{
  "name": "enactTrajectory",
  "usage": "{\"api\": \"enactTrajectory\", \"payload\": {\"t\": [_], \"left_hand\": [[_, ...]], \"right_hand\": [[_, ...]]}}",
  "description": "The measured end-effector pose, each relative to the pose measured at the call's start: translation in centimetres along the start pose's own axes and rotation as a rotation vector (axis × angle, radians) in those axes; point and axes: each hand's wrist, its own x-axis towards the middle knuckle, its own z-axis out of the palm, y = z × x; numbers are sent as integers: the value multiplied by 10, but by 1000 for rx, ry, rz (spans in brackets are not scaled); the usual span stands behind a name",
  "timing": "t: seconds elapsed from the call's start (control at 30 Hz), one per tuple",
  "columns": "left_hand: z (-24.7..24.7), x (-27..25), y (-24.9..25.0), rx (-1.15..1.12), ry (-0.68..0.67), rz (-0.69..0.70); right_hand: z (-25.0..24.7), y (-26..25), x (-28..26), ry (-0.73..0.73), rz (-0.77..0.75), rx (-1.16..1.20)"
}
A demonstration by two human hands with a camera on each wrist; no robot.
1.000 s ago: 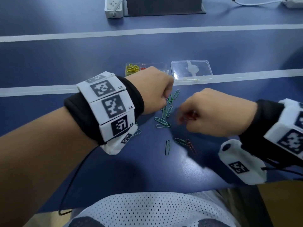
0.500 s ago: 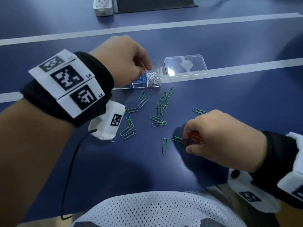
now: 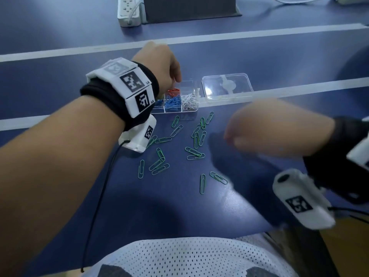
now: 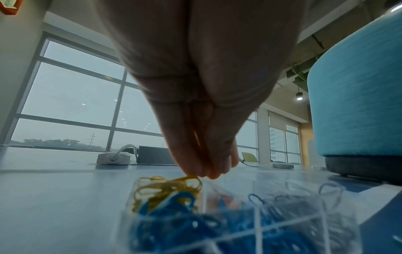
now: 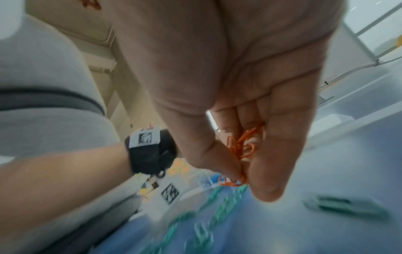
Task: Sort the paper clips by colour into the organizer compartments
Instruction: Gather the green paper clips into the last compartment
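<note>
The clear organizer [image 3: 196,108] sits mid-table with red clips [image 3: 173,91], blue clips [image 3: 171,102] and white clips [image 3: 189,99] in separate compartments. My left hand [image 3: 176,79] hovers over its back left. In the left wrist view its fingertips [image 4: 204,171] are pinched together at the top yellow clip [image 4: 191,177] of the yellow pile [image 4: 165,187]. Several green clips [image 3: 196,136] lie loose in front of the organizer. My right hand [image 3: 229,139], blurred, is above the table to their right. It holds a bunch of red clips [image 5: 243,144], thumb and forefinger [image 5: 245,177] pinching one.
The organizer's clear lid [image 3: 227,86] lies open to its right on a white tape line [image 3: 299,90]. A power strip [image 3: 129,11] and a dark stand [image 3: 189,9] are at the far edge. A teal stool [image 4: 359,86] stands on the right.
My left hand went from the loose clips up to the organizer's back left. My right hand picked a red clip off the table, then lifted up and right with its red clips.
</note>
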Motion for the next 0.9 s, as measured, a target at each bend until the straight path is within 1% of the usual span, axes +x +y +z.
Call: {"api": "enactTrajectory", "payload": {"t": [0.07, 0.13, 0.2, 0.33, 0.37, 0.43, 0.53, 0.6, 0.67, 0.9], "left_hand": [[-3, -1, -4, -37, 31, -4], [-7, -3, -9, -49, 53, -15], [-9, -7, -17, -17, 7, -39], [-7, -19, -31, 50, -190, -114], [-6, -21, -33, 54, -209, -130], [-4, -24, -36, 51, -196, -156], [-3, -25, -36, 64, -167, -164], [-4, -24, -35, 64, -158, -169], [-4, -23, -35, 66, -156, -171], [-4, -24, -36, 63, -146, -170]], "right_hand": [[-14, -3, 17, 32, -10, 116], [-23, -11, 37, 94, -28, 181], [-29, -21, 62, 168, -35, 190], [-32, -47, 107, 236, -50, 92], [-31, -53, 114, 243, -62, 49], [-27, -63, 126, 243, -89, -44], [-20, -72, 134, 216, -111, -179], [-20, -76, 135, 197, -104, -224], [-23, -79, 134, 189, -95, -230], [-29, -80, 129, 231, -99, -179]]}}
